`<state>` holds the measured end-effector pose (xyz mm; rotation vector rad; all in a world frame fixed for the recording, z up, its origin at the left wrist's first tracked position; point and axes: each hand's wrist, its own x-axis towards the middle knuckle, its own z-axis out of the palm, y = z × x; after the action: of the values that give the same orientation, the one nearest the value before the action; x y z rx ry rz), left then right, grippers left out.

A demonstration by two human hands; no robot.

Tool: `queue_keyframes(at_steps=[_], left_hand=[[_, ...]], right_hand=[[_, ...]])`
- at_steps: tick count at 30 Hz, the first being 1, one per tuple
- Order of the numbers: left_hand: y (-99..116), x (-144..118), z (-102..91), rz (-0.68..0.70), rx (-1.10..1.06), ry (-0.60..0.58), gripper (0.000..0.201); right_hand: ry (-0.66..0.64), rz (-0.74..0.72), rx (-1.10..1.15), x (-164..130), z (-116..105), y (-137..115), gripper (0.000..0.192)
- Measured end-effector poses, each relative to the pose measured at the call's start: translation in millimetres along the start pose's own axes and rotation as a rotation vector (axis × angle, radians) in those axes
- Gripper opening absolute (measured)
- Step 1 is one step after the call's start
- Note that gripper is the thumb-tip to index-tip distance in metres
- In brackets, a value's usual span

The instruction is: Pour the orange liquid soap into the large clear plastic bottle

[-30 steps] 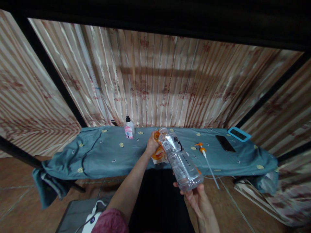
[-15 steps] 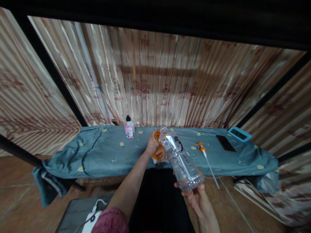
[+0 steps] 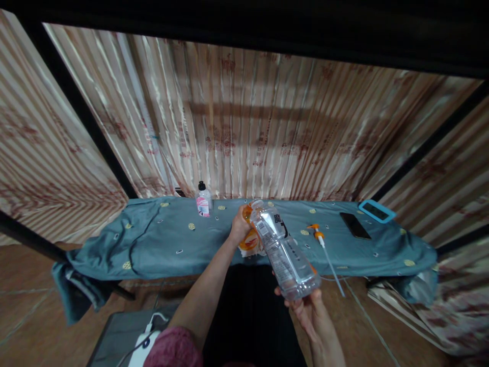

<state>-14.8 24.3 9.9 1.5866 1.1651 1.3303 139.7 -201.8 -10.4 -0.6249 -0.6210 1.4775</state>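
My right hand is closed around the base of a large clear plastic bottle. The bottle is tilted, its base raised toward me and its neck pointing away and down to the left. At its neck, my left hand grips an orange bottle, which stands on a crumpled white cloth. The clear bottle hides much of the orange one, including where the two mouths meet. On the right lies an orange and white pump head with a long tube reaching past the table's front edge.
A small clear bottle with a pink label and black cap stands at the back left. A dark phone and a blue-framed device lie on the right of the cloth-covered table. A white power bank-like box with a cable is at lower left.
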Motion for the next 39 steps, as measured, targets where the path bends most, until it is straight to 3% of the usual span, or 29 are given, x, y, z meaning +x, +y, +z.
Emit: queue_keyframes(at_steps=[5,10,14,19,24,32,39], left_hand=[[-3.8,1.6,1.3,-0.01,0.001,0.005,0.051],[-8.3,2.0,2.4,0.002,-0.028,-0.004,0.051],[-6.3,1.4,2.0,-0.009,-0.014,-0.002,0.051],[-2.8,0.9,1.6,-0.014,-0.007,0.01,0.049],[0.5,0.0,0.6,-0.004,-0.017,0.004,0.048],[-1.2,0.0,0.9,0.007,0.006,0.011,0.05],[-1.3,0.8,0.9,-0.012,0.025,0.018,0.048]], right_hand=[[-0.025,0.007,0.012,-2.8,1.1,-1.4,0.04],[0.029,-0.026,0.017,-2.5,4.1,-1.1,0.039],[-0.038,0.008,0.01,-1.9,2.5,-0.9,0.038],[0.063,-0.036,0.002,-2.1,9.4,-3.5,0.041],[0.018,-0.015,-0.011,-1.7,10.3,-6.1,0.04],[0.242,0.002,0.005,-0.6,24.0,-6.9,0.056],[0.099,-0.016,-0.02,-1.0,15.6,-5.9,0.045]])
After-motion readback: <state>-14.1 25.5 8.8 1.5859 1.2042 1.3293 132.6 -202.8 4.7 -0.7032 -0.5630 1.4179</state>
